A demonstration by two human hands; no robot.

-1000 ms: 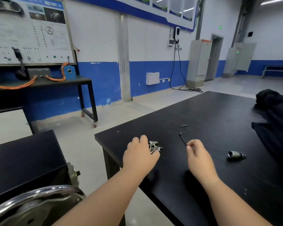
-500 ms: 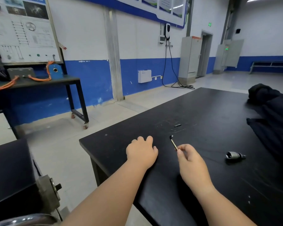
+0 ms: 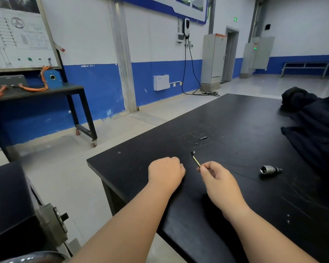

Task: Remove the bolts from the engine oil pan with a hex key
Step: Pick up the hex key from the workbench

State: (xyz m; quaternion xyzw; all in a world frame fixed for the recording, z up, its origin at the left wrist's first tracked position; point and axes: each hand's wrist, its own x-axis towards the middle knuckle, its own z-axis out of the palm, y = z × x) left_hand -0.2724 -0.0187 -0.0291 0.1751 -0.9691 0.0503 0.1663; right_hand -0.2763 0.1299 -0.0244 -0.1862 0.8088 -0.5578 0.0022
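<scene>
My left hand [image 3: 165, 172] rests on the near left part of the black table [image 3: 235, 118], curled into a fist with the knuckles up. The small silver bolts are hidden under or inside it. Just to its right, my right hand [image 3: 218, 182] pinches the end of a thin black hex key [image 3: 196, 161] between thumb and fingers. The key points away from me and to the left, its bent tip just above the tabletop. The engine oil pan is not in view.
A silver socket [image 3: 270, 170] lies on the table right of my right hand. A small black bit [image 3: 203, 138] lies further back. Dark cloth [image 3: 315, 120] covers the far right. Grey machinery [image 3: 51, 224] sits at the lower left, and a wheeled bench [image 3: 36, 90] stands by the wall.
The bolt pile beside my left fingers a second ago is now covered by my closed left fist. My right hand has lifted the hex key slightly. The view shifted left and down.
</scene>
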